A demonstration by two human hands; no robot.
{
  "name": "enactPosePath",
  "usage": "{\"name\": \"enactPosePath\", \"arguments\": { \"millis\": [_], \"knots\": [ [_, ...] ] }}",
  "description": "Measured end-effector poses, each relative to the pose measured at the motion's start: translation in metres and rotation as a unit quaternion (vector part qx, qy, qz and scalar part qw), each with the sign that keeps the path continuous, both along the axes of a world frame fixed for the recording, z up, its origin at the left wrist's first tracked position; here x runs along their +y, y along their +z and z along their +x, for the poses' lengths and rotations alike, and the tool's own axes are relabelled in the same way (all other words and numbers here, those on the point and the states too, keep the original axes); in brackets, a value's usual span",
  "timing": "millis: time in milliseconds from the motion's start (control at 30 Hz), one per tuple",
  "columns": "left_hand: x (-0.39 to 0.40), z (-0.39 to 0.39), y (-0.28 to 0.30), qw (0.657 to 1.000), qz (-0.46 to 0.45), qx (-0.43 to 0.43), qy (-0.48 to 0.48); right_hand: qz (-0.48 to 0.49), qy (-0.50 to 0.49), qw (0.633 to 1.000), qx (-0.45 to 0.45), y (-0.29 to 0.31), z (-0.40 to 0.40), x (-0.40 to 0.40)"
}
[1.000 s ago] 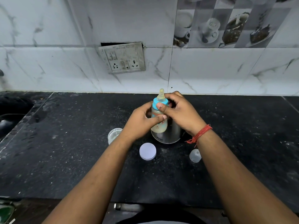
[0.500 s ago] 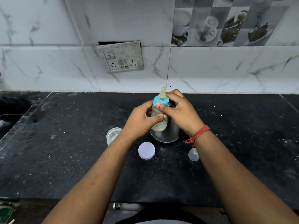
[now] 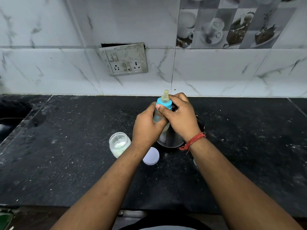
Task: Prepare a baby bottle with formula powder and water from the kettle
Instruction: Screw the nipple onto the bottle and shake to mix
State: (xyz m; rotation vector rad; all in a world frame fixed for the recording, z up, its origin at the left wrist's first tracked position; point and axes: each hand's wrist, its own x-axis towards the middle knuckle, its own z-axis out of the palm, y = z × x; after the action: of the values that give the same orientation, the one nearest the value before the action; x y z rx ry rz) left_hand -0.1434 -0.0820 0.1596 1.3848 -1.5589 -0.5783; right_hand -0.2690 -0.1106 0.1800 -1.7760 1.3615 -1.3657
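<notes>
The baby bottle [image 3: 159, 116] has a blue screw ring [image 3: 163, 103] and a yellowish teat on top, and is held upright above the black counter. My left hand [image 3: 147, 126] grips the bottle's body from the left. My right hand [image 3: 180, 117] curls round the blue ring and neck, thumb on the ring's front. Behind and below the hands stands the steel kettle [image 3: 169, 140], mostly hidden. An open glass jar [image 3: 119, 144] with white formula powder stands left of my left wrist, its white lid [image 3: 151, 156] lying flat nearby.
The black stone counter [image 3: 66, 155] runs to a sink edge [image 3: 10, 120] at far left. A wall socket plate [image 3: 123, 59] sits on the tiled backsplash. A small clear cap [image 3: 195, 161] peeks out beside my right forearm.
The bottle and both hands have shifted slightly up and toward the wall; the grips stay the same. The jar shows more fully beside my left wrist, and the clear cap is now mostly hidden.
</notes>
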Motion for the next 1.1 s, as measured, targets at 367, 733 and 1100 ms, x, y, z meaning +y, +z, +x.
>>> {"name": "enactPosePath", "arguments": {
  "millis": [367,733,1100],
  "knots": [
    [0.014,0.004,-0.029,0.990,0.070,0.070,-0.105,0.032,0.030,0.999,0.022,-0.027,-0.022,0.031],
    [0.039,-0.006,-0.104,0.971,0.172,-0.014,-0.167,0.084,-0.153,0.979,0.103,-0.140,-0.102,0.078],
    [0.048,-0.019,-0.125,0.963,0.210,-0.021,-0.169,0.231,-0.104,0.921,0.294,-0.185,-0.133,0.079]
  ]
}}
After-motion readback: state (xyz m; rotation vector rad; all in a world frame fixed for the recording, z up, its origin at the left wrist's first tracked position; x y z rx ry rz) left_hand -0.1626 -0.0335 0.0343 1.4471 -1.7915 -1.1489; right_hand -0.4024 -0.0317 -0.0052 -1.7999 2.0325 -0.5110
